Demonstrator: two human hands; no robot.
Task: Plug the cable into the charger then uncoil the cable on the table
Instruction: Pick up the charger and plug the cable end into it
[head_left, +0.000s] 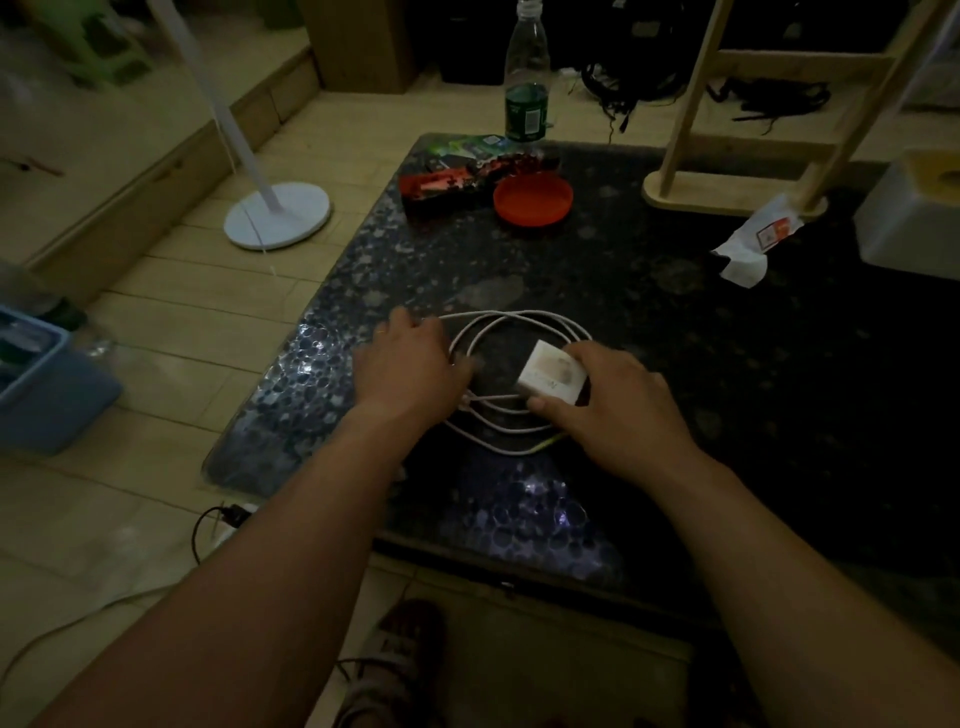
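Cable (519, 322) lies coiled on the table (675, 291), light and limp, so I'd take it at the stiff plug end. My left hand (410, 364) rests on its loops, grip unclear; my right hand (608, 410) pinches the small hard charger (550, 371).

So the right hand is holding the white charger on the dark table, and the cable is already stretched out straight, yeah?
Not quite. The head view shows the right hand holding the white charger on the dark table, but the cable is coiled in loops, not stretched out straight.
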